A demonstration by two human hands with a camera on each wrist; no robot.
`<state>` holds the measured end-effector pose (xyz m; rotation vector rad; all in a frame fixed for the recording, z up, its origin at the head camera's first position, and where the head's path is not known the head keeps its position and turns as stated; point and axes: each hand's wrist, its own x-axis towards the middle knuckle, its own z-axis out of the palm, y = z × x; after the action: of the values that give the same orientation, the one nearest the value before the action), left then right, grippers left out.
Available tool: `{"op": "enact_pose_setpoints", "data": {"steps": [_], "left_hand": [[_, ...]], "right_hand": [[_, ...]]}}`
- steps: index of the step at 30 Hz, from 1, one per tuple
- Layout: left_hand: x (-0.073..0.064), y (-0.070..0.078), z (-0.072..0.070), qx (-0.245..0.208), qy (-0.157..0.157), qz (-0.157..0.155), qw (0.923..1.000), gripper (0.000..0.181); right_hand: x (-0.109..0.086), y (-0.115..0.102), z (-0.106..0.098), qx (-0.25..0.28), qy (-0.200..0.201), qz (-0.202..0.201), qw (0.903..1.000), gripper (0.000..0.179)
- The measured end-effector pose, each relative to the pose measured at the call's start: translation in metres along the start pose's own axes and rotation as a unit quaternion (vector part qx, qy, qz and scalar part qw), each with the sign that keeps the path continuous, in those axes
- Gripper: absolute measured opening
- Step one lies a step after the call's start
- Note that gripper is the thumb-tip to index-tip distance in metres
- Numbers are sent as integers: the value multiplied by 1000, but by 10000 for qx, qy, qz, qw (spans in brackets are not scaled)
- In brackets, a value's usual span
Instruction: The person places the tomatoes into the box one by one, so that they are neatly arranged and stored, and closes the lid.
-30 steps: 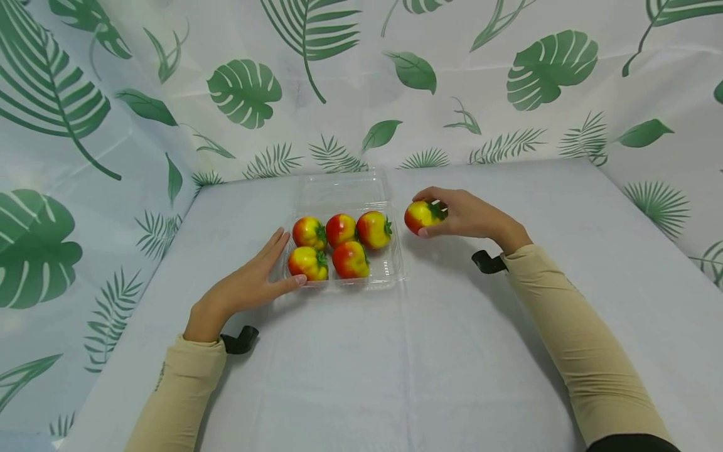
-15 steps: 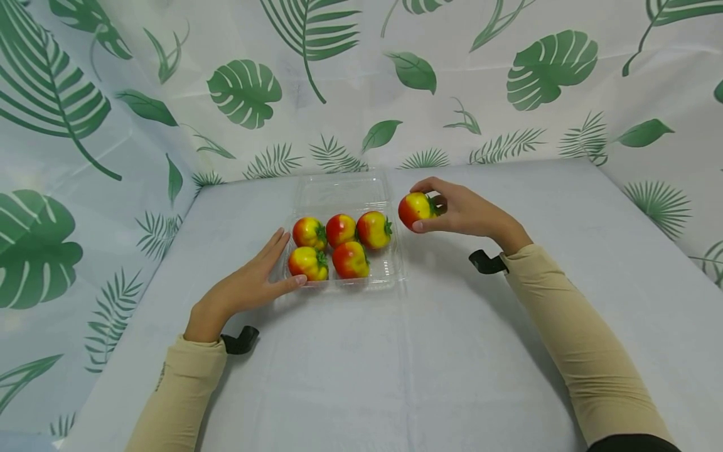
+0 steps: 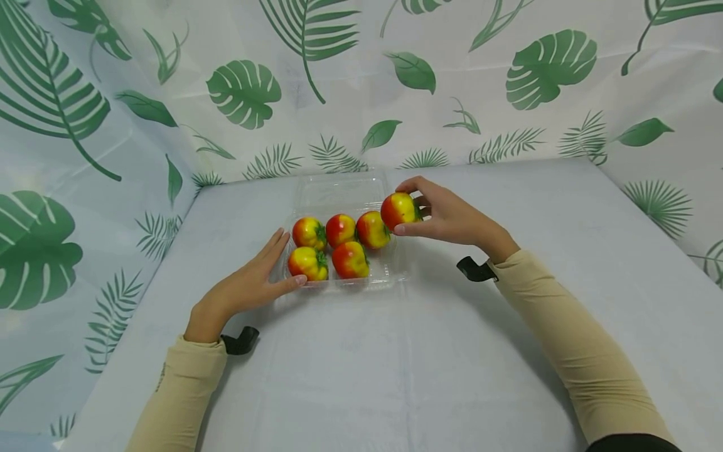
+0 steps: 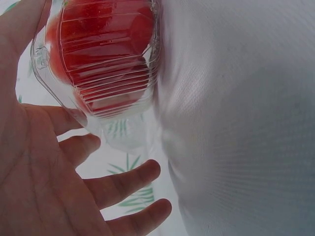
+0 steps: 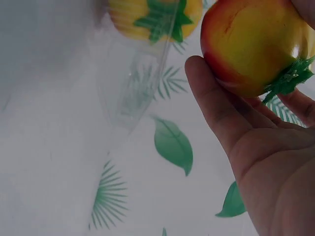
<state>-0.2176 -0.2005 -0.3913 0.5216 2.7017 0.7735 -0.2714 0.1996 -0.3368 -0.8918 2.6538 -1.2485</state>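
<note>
My right hand [image 3: 446, 216] holds a glossy red-and-yellow fruit [image 3: 398, 211] by its sides, its green leafy top turned toward the palm. In the head view that fruit overlaps the right rim of a clear plastic clamshell box [image 3: 390, 270]. Several matching fruits [image 3: 350, 260] lie inside the box in two rows; the front right spot shows bare plastic. With fingers straight and spread, my left hand [image 3: 245, 282] rests against the box's left side, thumb at the front edge. The left wrist view shows the box's ribbed wall [image 4: 113, 83] beside those fingers.
The box's clear lid [image 3: 341, 189] stands raised at the back, near the leaf-print backdrop [image 3: 339, 81]. A white cloth [image 3: 339, 364] covers the table beneath everything. A black wrist camera [image 3: 476, 270] sticks out from the right sleeve.
My right hand has carried the fruit up and to the left, from beside the box to over its right rim. My left hand and the box have stayed in place.
</note>
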Motion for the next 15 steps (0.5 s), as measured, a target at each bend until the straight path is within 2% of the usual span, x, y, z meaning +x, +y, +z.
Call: {"op": "enact_pose_setpoints", "data": {"steps": [5,15], "left_hand": [[0,1,0,0,-3,26,10000,112],[-2,3,-2,14,-4,43,10000,110]], "right_hand": [[2,-4,10,35,-134,-82,9999,69],[3,-9,18,-409,-473,-259,9977,67]]}}
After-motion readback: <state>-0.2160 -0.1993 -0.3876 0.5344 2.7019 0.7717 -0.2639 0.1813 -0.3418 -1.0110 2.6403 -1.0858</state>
